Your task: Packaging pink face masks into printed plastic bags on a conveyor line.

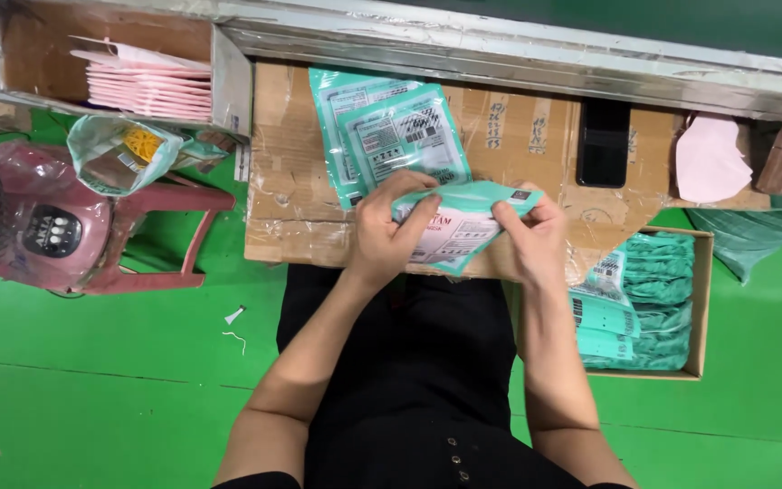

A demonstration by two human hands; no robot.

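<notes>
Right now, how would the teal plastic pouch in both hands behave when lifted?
The teal plastic pouch probably flops: it bends between the left hand and right hand. Likely light, being thin and flat. Its glossy film may slip.

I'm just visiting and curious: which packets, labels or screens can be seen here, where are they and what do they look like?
Teal pouch: flat, white label, held by left hand and right hand.
Teal pouches: stacked flat on cardboard worktop, with white labels.
Teal packets: piled in open box, right.
Pink packets: stacked in compartment, upper left.
Phone: dark screen, on worktop.
</notes>
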